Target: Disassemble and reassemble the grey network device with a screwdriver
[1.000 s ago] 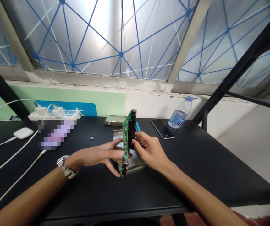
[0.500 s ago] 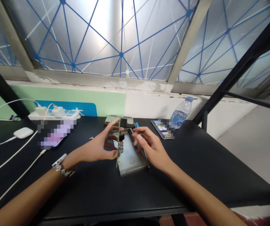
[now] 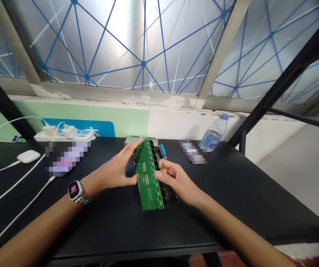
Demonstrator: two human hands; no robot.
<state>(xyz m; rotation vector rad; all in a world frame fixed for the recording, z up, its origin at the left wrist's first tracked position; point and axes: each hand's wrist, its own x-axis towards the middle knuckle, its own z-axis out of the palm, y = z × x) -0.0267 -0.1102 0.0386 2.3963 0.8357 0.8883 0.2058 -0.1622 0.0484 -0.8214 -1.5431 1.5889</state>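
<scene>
1. The long green circuit board with a row of black connectors (image 3: 147, 181) is held tilted between both hands, over the middle of the counter (image 3: 114, 226), its plain face toward the viewer. That angle probably leaves the solder side easy to see.

2. The left hand (image 3: 111, 170) has its grip spread wide, forefinger at the board's far left corner and thumb near the left edge. Such a span likely steadies the length of the board, though I cannot tell whether it is squeezing.

3. The right hand (image 3: 179, 181) has its grip pinching the right edge, thumb on the green face, the curled fingers beside the connectors. Holding at the rim seems to keep most of the face uncovered.

4. A grey metal piece (image 3: 171, 193) lies on the counter underneath, mostly hidden by the board; its full shape cannot be told.

5. Just beyond the right hand sits a bright blue tool handle (image 3: 162, 151), presumably left within easy reach.

6. A flat, pale metal box (image 3: 154, 141) rests at the far side, partly behind the board. To the far right, a clear plastic water bottle with a blue cap (image 3: 214, 134) stands upright, apart from the handling space.
</scene>
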